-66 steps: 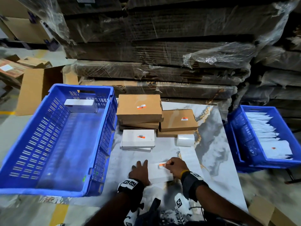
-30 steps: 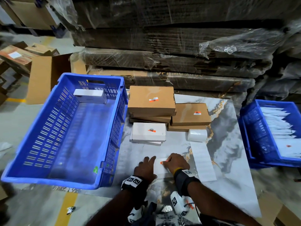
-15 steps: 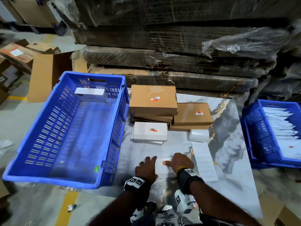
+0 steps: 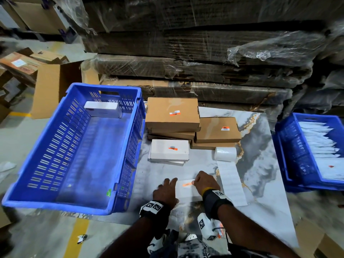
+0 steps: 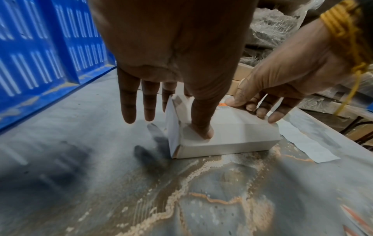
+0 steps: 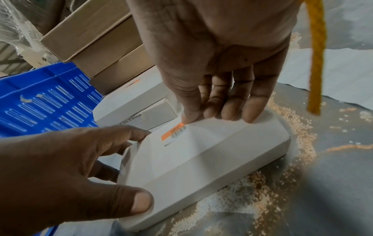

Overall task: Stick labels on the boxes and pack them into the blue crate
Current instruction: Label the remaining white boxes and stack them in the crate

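A: Where are we on this one?

B: The white box [image 4: 188, 189] lies flat near the front edge of the table [image 4: 260, 183], just beside the blue crate [image 4: 74, 146]. Our left hand [image 4: 164, 192] rests spread on its left end, fingers straight and apart, thumb [image 5: 201, 127] pressing the top. Our right hand [image 4: 205, 185] has its fingertips [image 6: 232, 111] together, pressing the right end of the orange label [image 6: 174, 132].

A: So it's the pressing-down step. How do we do it well?

B: We judge the label is mostly down, so we should rub along it from the pinned end toward the free end, keeping the left hand firm so the box doesn't slide on the smooth top. The box top looks slightly dented under pressure (thin card, we think), so press flat, not hard.

A: Is the far edge of the label stuck?

B: We can't tell; it's too small in the head view. Worth one more pass before lifting the box into the crate, where one white box [image 4: 102, 108] sits at the far end.
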Action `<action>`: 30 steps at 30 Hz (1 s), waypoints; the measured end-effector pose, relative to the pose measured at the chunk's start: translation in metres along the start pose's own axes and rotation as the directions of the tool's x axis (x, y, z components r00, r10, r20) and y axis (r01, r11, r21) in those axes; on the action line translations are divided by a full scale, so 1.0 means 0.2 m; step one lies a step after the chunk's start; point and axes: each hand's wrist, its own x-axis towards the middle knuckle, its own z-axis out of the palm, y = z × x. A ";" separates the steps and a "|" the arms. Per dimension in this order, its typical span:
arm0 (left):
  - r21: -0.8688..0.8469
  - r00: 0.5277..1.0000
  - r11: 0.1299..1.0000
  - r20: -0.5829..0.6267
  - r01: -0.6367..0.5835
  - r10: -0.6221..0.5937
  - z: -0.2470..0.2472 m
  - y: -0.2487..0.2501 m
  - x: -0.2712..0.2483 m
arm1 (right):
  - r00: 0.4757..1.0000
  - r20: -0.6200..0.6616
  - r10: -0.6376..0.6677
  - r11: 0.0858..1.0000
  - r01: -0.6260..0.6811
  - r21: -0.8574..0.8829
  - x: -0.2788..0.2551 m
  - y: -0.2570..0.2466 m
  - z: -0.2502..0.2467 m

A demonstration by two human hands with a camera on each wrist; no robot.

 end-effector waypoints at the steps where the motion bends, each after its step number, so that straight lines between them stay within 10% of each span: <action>1: -0.002 1.000 1.000 0.002 -0.004 0.004 0.00 0.00 0.00 | 0.999 -0.033 -0.017 1.000 0.017 -0.002 -0.01 0.01 0.00; 4: -0.019 1.000 1.000 0.024 -0.015 0.015 0.00 -0.02 0.01 | 0.982 -0.136 -0.129 0.991 0.123 -0.054 -0.03 0.05 -0.01; 10: -0.079 0.999 0.996 0.032 -0.036 0.039 -0.01 0.02 0.02 | 0.961 0.125 -0.247 0.946 0.267 -0.184 -0.03 0.15 0.03; 20: -0.180 0.989 0.976 -0.093 -0.126 0.111 0.00 0.01 -0.07 | 0.926 0.150 -0.345 0.924 0.364 -0.120 -0.08 0.17 -0.03; 30: -0.335 0.898 0.892 -0.413 -0.304 0.152 -0.38 0.00 -0.27 | 0.847 -0.013 -0.532 0.839 0.529 0.124 -0.24 0.04 -0.54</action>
